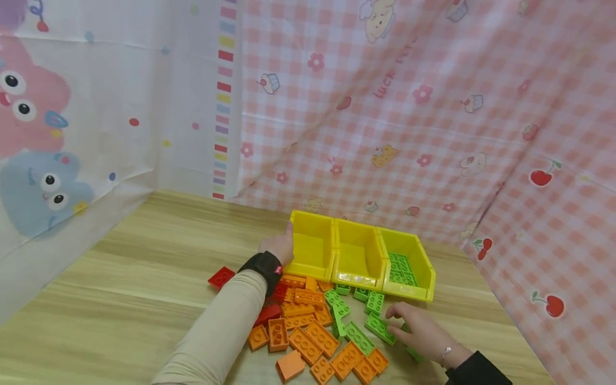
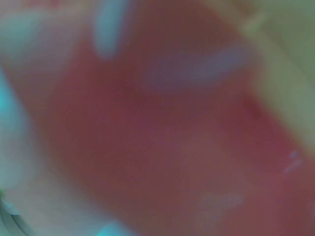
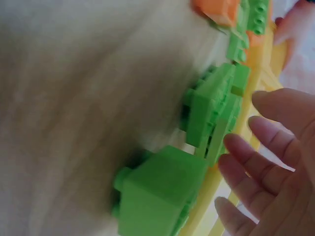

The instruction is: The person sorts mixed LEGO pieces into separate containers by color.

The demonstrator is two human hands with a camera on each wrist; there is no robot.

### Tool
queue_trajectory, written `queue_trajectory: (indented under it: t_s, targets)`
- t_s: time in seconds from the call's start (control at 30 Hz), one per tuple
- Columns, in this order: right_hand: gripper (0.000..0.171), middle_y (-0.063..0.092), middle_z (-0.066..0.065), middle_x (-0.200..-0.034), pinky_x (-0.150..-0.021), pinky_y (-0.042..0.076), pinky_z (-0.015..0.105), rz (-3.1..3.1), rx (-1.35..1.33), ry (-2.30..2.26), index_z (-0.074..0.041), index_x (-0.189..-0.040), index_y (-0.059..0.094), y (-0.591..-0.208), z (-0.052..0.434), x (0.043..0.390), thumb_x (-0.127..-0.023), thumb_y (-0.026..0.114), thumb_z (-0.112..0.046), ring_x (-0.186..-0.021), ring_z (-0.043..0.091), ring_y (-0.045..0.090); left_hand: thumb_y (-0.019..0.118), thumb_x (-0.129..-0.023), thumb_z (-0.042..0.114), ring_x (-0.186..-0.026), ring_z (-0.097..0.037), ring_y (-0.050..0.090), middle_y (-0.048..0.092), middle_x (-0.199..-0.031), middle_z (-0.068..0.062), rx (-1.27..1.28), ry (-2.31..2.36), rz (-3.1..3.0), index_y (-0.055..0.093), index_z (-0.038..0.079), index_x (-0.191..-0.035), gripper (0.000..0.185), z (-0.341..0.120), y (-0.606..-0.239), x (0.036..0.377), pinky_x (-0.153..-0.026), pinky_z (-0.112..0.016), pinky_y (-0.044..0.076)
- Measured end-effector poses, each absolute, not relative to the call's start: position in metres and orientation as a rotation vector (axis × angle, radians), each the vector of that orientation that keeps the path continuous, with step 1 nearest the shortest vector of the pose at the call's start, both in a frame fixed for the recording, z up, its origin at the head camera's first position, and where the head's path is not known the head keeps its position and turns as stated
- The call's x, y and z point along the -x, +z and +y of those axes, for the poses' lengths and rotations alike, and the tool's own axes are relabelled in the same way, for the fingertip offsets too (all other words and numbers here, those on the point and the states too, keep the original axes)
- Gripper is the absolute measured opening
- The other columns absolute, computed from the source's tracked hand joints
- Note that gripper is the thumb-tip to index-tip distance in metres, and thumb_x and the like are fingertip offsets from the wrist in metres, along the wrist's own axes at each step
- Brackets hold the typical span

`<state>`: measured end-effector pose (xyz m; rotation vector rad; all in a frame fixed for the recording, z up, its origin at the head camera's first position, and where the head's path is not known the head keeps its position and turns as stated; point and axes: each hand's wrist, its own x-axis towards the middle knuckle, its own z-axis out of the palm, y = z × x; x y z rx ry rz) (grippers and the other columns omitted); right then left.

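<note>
My left hand (image 1: 279,247) is at the left side of the left yellow bin (image 1: 312,250), thumb up near its rim. Its other fingers are hidden in the head view. A blurred red surface (image 2: 147,128) fills most of the left wrist view, and whether the hand holds it is unclear. My right hand (image 1: 421,327) hovers by the green bricks (image 1: 380,327), front right, its loosely bent fingers apart and holding nothing. In the right wrist view, green bricks (image 3: 162,182) lie just beyond the fingertips (image 3: 227,162).
The middle yellow bin (image 1: 356,251) joins the left one; the right yellow bin (image 1: 423,267) contains green bricks (image 1: 401,269). Orange bricks (image 1: 305,345) spread in front, with red bricks (image 1: 221,277) to the left. A gingham cloth (image 1: 337,133) hangs behind the wooden tabletop (image 1: 144,267).
</note>
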<state>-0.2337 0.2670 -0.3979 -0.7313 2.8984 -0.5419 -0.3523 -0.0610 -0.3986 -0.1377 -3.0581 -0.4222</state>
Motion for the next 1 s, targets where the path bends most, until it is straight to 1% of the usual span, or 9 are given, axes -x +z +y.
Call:
queue_trajectory:
  t_s: [0.13, 0.2, 0.3, 0.43, 0.63, 0.77, 0.83, 0.93, 1.0]
  targets:
    - [0.024, 0.056, -0.007, -0.094, -0.068, 0.045, 0.03, 2.924, 0.879, -0.364, -0.016, -0.096, 0.057, -0.405, 0.268, 0.232, -0.083, 0.07, -0.029, -0.077, 0.006, 0.051, 0.062, -0.088, 0.018, -0.055, -0.021, 0.052, 0.052, -0.061, -0.006, 0.126, -0.418, -3.071, 0.015, 0.007, -0.149, 0.078, -0.061, -0.4, 0.354, -0.056, -0.038, 0.046]
    - [0.027, 0.054, -0.009, -0.09, -0.066, 0.042, 0.029, 2.936, 0.9, -0.305, -0.017, -0.095, 0.056, -0.408, 0.269, 0.231, -0.08, 0.072, -0.033, -0.073, 0.005, 0.046, 0.063, -0.087, 0.018, -0.057, -0.021, 0.053, 0.053, -0.063, -0.007, 0.124, -0.42, -3.072, 0.016, 0.007, -0.149, 0.079, -0.06, -0.4, 0.354, -0.058, -0.04, 0.047]
    - [0.032, 0.051, -0.009, -0.086, -0.064, 0.04, 0.029, 2.942, 0.887, -0.257, -0.017, -0.094, 0.055, -0.411, 0.269, 0.23, -0.077, 0.075, -0.035, -0.07, 0.004, 0.042, 0.063, -0.087, 0.019, -0.059, -0.022, 0.054, 0.054, -0.064, -0.007, 0.13, -0.412, -3.068, 0.016, 0.006, -0.149, 0.079, -0.06, -0.4, 0.354, -0.06, -0.04, 0.048]
    - [0.031, 0.051, -0.008, -0.085, -0.062, 0.04, 0.028, 2.95, 0.887, -0.232, -0.015, -0.093, 0.055, -0.412, 0.268, 0.228, -0.076, 0.076, -0.03, -0.069, 0.004, 0.041, 0.063, -0.087, 0.019, -0.057, -0.021, 0.054, 0.053, -0.062, -0.006, 0.137, -0.4, -3.062, 0.016, 0.005, -0.149, 0.079, -0.061, -0.398, 0.353, -0.057, -0.039, 0.047]
    - [0.03, 0.053, -0.006, -0.088, -0.064, 0.041, 0.03, 2.932, 0.839, -0.314, -0.014, -0.096, 0.055, -0.408, 0.268, 0.227, -0.078, 0.075, -0.025, -0.072, 0.006, 0.045, 0.063, -0.087, 0.019, -0.053, -0.02, 0.05, 0.051, -0.059, -0.005, 0.135, -0.383, -3.054, 0.015, 0.006, -0.149, 0.079, -0.062, -0.401, 0.356, -0.053, -0.036, 0.044]
    - [0.031, 0.057, -0.003, -0.094, -0.069, 0.045, 0.032, 2.93, 0.726, -0.481, -0.011, -0.102, 0.055, -0.4, 0.268, 0.226, -0.08, 0.072, -0.025, -0.081, 0.013, 0.053, 0.064, -0.087, 0.019, -0.054, -0.02, 0.05, 0.052, -0.06, -0.005, 0.134, -0.381, -3.051, 0.016, 0.005, -0.149, 0.079, -0.061, -0.402, 0.357, -0.054, -0.037, 0.045]
    - [0.034, 0.058, 0.0, -0.1, -0.073, 0.047, 0.035, 2.934, 0.646, -0.582, -0.009, -0.106, 0.055, -0.395, 0.268, 0.226, -0.082, 0.072, -0.026, -0.088, 0.017, 0.055, 0.064, -0.087, 0.019, -0.055, -0.02, 0.051, 0.052, -0.061, -0.006, 0.134, -0.384, -3.051, 0.016, 0.005, -0.149, 0.079, -0.061, -0.401, 0.356, -0.055, -0.038, 0.046]
    - [0.039, 0.058, 0.009, -0.111, -0.082, 0.045, 0.042, 2.913, 0.554, -0.78, -0.004, -0.113, 0.053, -0.388, 0.27, 0.229, -0.084, 0.069, -0.025, -0.1, 0.025, 0.055, 0.064, -0.086, 0.019, -0.055, -0.021, 0.052, 0.052, -0.061, -0.006, 0.13, -0.386, -3.05, 0.017, 0.005, -0.149, 0.079, -0.061, -0.4, 0.355, -0.056, -0.038, 0.047]
    - [0.045, 0.054, 0.016, -0.12, -0.086, 0.044, 0.044, 2.874, 0.48, -0.952, -0.001, -0.12, 0.048, -0.383, 0.273, 0.23, -0.086, 0.067, -0.024, -0.107, 0.03, 0.053, 0.065, -0.086, 0.019, -0.056, -0.021, 0.052, 0.052, -0.061, -0.006, 0.127, -0.384, -3.052, 0.018, 0.006, -0.149, 0.079, -0.06, -0.399, 0.353, -0.056, -0.038, 0.047]
